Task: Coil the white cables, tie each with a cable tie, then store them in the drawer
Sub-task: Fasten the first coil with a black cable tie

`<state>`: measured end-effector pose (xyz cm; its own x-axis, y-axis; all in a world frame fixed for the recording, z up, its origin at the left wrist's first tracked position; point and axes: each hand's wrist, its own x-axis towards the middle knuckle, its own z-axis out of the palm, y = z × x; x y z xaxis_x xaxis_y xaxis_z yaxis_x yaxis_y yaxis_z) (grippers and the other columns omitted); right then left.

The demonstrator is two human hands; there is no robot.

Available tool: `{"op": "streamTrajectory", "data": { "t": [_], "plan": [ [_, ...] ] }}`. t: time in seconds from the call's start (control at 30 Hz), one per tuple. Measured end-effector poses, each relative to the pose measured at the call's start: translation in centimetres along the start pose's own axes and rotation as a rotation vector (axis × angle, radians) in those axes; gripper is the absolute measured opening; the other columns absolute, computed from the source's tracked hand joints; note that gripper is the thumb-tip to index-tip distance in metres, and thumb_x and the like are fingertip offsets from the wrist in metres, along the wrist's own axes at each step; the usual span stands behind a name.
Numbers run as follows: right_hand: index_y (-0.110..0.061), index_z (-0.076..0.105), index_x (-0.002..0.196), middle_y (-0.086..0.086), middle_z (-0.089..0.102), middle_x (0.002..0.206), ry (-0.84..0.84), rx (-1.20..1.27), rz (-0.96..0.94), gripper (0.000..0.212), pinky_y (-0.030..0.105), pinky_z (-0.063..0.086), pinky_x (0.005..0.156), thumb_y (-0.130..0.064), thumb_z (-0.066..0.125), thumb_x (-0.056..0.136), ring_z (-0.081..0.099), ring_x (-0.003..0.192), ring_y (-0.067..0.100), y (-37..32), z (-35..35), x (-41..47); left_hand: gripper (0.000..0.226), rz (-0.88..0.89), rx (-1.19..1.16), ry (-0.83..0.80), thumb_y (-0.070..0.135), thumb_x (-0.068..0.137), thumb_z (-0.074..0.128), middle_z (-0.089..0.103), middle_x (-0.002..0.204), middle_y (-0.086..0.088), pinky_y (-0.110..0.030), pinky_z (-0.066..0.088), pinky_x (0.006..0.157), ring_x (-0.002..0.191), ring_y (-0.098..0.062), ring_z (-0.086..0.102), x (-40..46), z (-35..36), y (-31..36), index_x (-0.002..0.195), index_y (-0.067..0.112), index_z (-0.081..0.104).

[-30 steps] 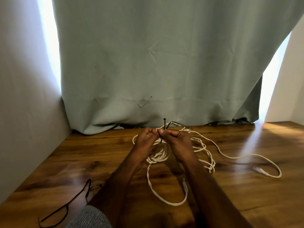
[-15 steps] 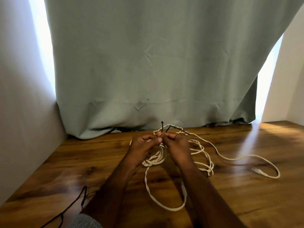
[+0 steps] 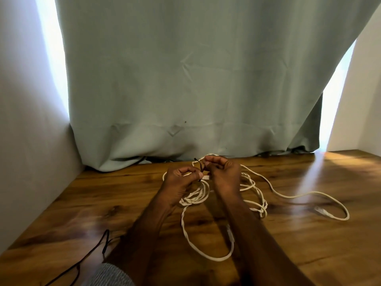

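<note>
Head view: both hands (fingers curled) pinch black cable tie [image 3: 199,166].

cables [image 3: 250,187] on table [image 3: 309,244], curtain [image 3: 195,79] behind

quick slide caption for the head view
Both hands, left hand and right hand, pinch a black cable tie over coiled white cables on a wooden table.

Wooden floor [image 3: 309,244]: loose white cables [image 3: 288,196]; thin black cord [image 3: 90,254] near left.
</note>
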<state>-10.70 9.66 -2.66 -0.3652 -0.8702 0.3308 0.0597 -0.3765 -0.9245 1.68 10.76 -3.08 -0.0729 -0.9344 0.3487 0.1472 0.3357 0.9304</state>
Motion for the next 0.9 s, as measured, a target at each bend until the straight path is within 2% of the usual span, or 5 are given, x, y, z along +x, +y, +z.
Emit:
{"op": "streamTrajectory", "data": {
  "t": [0.23,0.5,0.7,0.8,0.9],
  "plan": [
    [-0.016,0.075,0.093,0.005,0.077,0.085,0.146,-0.030,-0.063,0.021,0.027,0.060,0.070,0.003,0.067,0.091,0.075,0.078,0.016,-0.1,-1.1,2.1,0.022,-0.045,0.079,0.003,0.001,0.083,0.071,0.058,0.055,-0.006,-0.023,0.031,0.050,0.049,-0.017,0.043,0.0,-1.0,-0.8,0.068,0.016,0.078],
    [-0.003,0.075,0.099,0.015,0.076,0.088,0.062,0.074,0.115,0.014,0.030,0.060,0.070,0.005,0.068,0.090,0.076,0.078,0.024,0.3,-1.4,2.2,0.022,-0.065,-0.142,0.024,0.002,0.091,0.059,0.048,0.046,0.003,-0.015,0.022,0.038,0.034,-0.006,0.032,-0.2,-0.8,-0.4,0.074,0.009,0.072],
    [-0.007,0.074,0.080,0.016,0.075,0.078,-0.044,0.108,0.265,0.021,0.037,0.059,0.071,0.012,0.066,0.086,0.071,0.070,0.026,0.5,-1.0,2.0,0.029,-0.150,-0.280,-0.030,0.033,0.088,0.063,0.046,0.043,0.005,-0.013,0.025,0.039,0.033,-0.004,0.033,-0.6,-0.6,0.3,0.068,0.015,0.072],
    [-0.007,0.075,0.069,0.013,0.074,0.072,-0.036,0.061,0.304,0.028,0.036,0.056,0.061,0.012,0.060,0.082,0.069,0.066,0.026,0.9,-0.9,2.1,0.045,-0.151,-0.359,-0.122,0.050,0.079,0.069,0.037,0.043,0.004,-0.013,0.025,0.038,0.031,-0.003,0.028,-0.2,-1.0,-0.2,0.086,0.006,0.070],
    [-0.007,0.075,0.066,0.016,0.073,0.075,-0.025,0.024,0.332,0.020,0.044,0.056,0.069,0.004,0.064,0.078,0.068,0.076,0.032,1.1,-1.2,2.2,0.055,-0.052,-0.307,-0.193,0.037,0.065,0.086,0.048,0.055,-0.004,-0.017,0.021,0.039,0.036,-0.004,0.030,-0.2,-1.2,-0.6,0.102,0.000,0.069]
  ]
}}
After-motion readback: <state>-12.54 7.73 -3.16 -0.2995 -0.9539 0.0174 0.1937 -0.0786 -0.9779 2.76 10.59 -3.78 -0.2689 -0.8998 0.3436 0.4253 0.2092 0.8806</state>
